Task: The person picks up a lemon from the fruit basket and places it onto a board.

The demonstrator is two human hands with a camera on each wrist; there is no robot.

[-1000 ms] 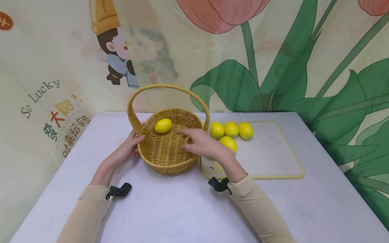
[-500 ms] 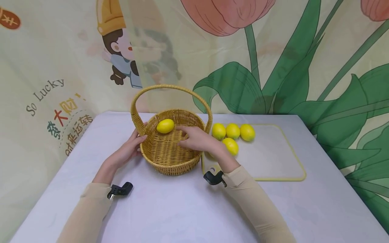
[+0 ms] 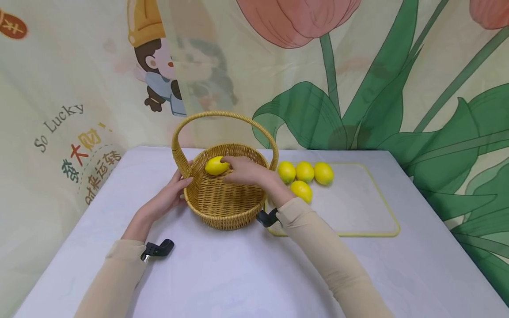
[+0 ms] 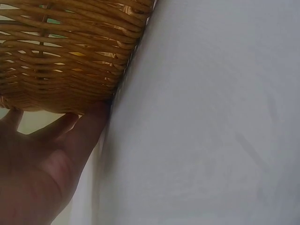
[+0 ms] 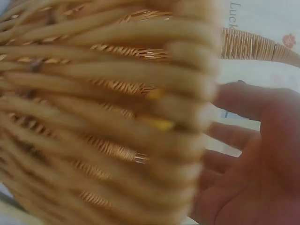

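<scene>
In the head view, a wicker basket [image 3: 228, 218] with a tall arched handle stands upright with one yellow lemon [image 3: 214, 166] inside, near its back left wall. My left hand [image 3: 164, 197] rests against the basket's left side, its thumb at the rim. In the left wrist view, fairly straight left fingers [image 4: 89, 129] touch the woven outer wall. My right hand [image 3: 248, 171] reaches in over the right rim, its fingertips at the lemon's right end and the thumb apart from it. From the right wrist, the basket wall hides the fingertips and most of the lemon.
A white cutting board [image 3: 358, 203] with a yellow edge lies right of the basket. On its left part sit several lemons [image 3: 305, 171], one nearer lemon [image 3: 301, 191] partly beside the right forearm. A printed cloth [image 3: 358, 66] hangs behind the white table [image 3: 222, 274].
My right hand has moved left and slightly away from me inside the basket, up to the lemon. The left hand stays at the basket's side. The head view has shifted slightly.
</scene>
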